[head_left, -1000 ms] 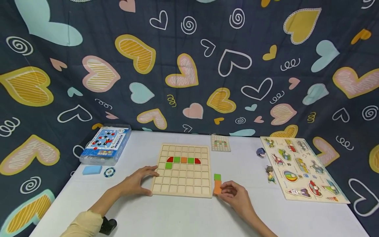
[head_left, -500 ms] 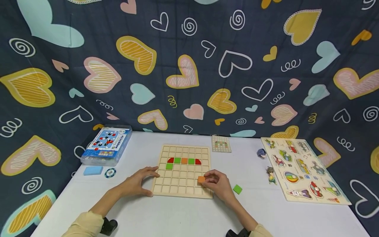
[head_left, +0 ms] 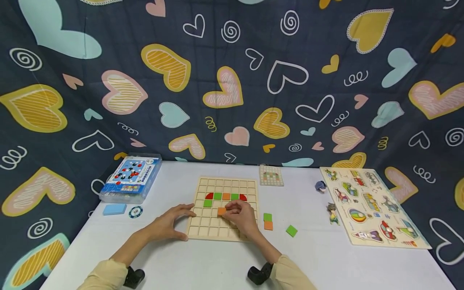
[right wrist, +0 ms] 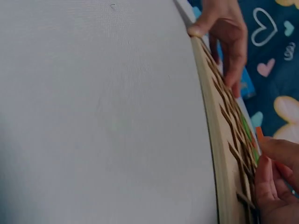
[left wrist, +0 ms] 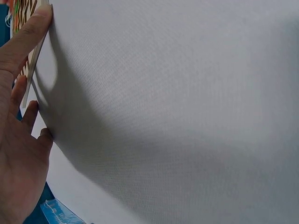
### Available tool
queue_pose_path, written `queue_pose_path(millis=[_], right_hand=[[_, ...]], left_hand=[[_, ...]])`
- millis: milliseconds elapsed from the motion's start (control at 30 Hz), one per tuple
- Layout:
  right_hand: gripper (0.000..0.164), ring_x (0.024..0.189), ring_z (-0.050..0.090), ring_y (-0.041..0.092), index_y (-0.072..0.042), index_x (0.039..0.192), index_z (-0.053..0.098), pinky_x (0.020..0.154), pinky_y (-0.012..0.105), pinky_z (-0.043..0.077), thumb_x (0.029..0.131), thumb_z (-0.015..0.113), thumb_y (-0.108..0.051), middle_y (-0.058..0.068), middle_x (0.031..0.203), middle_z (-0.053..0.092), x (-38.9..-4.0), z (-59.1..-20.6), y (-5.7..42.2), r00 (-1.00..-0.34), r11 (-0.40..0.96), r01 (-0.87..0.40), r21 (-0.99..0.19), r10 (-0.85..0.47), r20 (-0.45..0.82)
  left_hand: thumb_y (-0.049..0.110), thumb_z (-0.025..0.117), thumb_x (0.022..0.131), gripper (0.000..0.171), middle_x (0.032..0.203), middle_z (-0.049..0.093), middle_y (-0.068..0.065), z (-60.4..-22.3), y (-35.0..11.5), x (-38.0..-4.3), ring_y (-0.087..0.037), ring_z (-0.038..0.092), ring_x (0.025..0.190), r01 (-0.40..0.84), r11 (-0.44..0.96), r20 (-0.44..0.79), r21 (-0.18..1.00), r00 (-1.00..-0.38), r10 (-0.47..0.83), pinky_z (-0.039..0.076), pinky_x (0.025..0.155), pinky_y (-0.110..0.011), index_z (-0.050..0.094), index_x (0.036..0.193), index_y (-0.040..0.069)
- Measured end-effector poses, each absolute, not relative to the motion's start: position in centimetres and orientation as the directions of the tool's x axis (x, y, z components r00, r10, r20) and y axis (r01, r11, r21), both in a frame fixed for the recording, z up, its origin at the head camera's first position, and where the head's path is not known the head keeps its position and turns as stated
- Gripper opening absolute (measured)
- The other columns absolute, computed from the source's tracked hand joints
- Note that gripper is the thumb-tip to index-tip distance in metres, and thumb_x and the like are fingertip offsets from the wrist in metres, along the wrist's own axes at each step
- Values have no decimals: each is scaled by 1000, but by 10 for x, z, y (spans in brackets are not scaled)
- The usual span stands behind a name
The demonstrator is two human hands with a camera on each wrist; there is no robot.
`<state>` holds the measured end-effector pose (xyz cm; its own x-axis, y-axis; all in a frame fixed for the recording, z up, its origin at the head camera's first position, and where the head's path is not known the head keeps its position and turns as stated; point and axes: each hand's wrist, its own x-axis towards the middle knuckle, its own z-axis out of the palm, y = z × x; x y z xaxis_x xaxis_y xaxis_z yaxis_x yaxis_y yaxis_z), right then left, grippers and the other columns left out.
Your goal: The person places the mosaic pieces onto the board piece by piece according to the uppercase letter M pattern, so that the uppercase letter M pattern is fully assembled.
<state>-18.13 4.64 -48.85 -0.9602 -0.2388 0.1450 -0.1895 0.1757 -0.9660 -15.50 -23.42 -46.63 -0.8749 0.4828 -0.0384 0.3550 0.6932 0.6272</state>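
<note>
A wooden grid board (head_left: 204,230) lies on the table in the head view. Across it runs a row of tiles: a red rounded piece (head_left: 209,196), a green, an orange (head_left: 226,196), another green, and a second red rounded piece (head_left: 243,197). One green tile (head_left: 208,203) sits below the row's left end. My right hand (head_left: 243,219) pinches an orange square tile (head_left: 221,211) over the middle of the board; its thumb and tile also show in the right wrist view. With fingers spread, my left hand (head_left: 164,224) touches the board's left edge, thumb at the near corner.
Right of the board lie a green tile (head_left: 267,217), an orange tile (head_left: 268,226) and a turned green tile (head_left: 291,230). Behind stands a pattern card (head_left: 271,181). A picture puzzle (head_left: 344,205) and small figures lie right; a boxed set (head_left: 130,177), blue block (head_left: 114,209) and chip (head_left: 135,212) lie left.
My right hand picked up orange from the tiles beside the board and moved left over the board. A green tile now lies apart, farther right. The left hand stays put.
</note>
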Motion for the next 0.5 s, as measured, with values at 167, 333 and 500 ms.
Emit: queue_pose_path(millis=[167,333,500], right_hand=[[22,75,69,24,7,94,66,66,21,55,75,76,6,19,90,69,-184,-490,28,-954,150,-223,-963,-237,184],[22,71,68,24,7,92,66,64,19,54,73,78,6,18,88,69,-186,-489,14,-948,165,-233,-958,-258,186],[22,66,66,16,7,89,65,60,17,53,72,78,7,17,84,68,-187,-489,6,-949,210,-244,-947,-254,188]], left_hand=[[35,85,69,64,149,38,-15,-467,-234,-156,-45,29,135,360,689,-40,629,-870,491,29,99,-71,59,125,17],[35,84,69,64,149,38,-15,-466,-234,-155,-45,30,135,360,695,-42,622,-871,489,29,96,-74,59,125,17],[35,84,69,64,148,38,-15,-464,-234,-155,-46,30,135,360,697,-43,620,-872,488,30,94,-75,59,125,17]])
